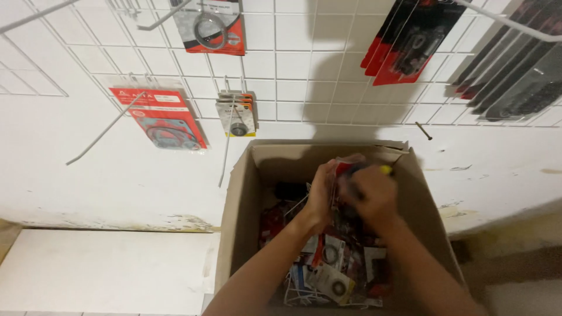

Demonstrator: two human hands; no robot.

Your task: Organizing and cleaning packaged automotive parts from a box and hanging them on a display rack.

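Both my hands reach into an open cardboard box (237, 202) on the floor against a white wall. My left hand (322, 190) and my right hand (372, 196) are closed together on a red and black packet (346, 168) held up over the box's middle; a yellow bit shows at its right end. Under my forearms the box holds several loose packets (331, 278) of rings and gaskets in red, white and black. Motion blurs the hands.
A white wire grid (293, 64) on the wall carries hanging packets: a red gasket card (161, 117), a small ring card (237, 117), a ring packet (213, 26) at the top, and red-black packs (404, 41) to the right. Bare wire hooks (102, 131) stick out. A white tile (105, 269) lies left.
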